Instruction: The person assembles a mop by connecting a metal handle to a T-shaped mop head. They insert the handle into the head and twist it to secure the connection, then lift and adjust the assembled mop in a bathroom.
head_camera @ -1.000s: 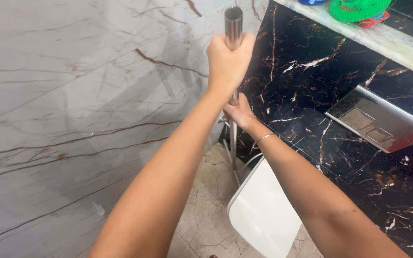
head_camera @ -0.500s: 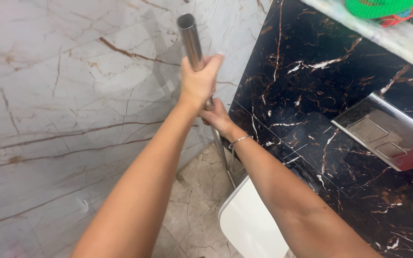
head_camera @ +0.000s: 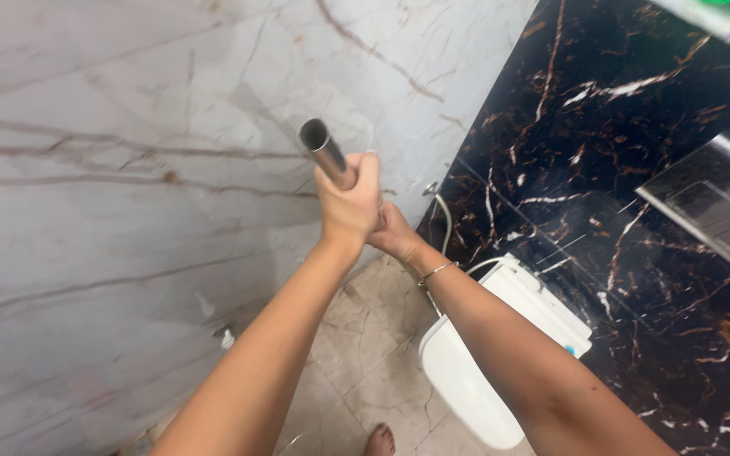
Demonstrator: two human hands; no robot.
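Note:
Both my hands grip a shiny metal pole (head_camera: pixel 321 149), whose hollow top end points toward the camera. My left hand (head_camera: pixel 348 207) is wrapped around the pole near its top. Just below and behind it, my right hand (head_camera: pixel 394 234) holds the same pole; a thin metal bangle (head_camera: pixel 436 272) circles that wrist. The lower part of the pole is hidden behind my hands and arms.
A white toilet (head_camera: pixel 475 371) with its lid down stands below my right arm against a black marble wall (head_camera: pixel 601 169). A steel flush plate (head_camera: pixel 720 211) is set in that wall. A hose (head_camera: pixel 445 221) hangs in the corner. Grey marble wall (head_camera: pixel 111 186) on the left, beige tile floor (head_camera: pixel 365 371), my toes (head_camera: pixel 379 441) below.
The view has tilted down and left. The pole's top has leaned toward the camera, and more of the toilet and the floor shows. Both hands keep their grip.

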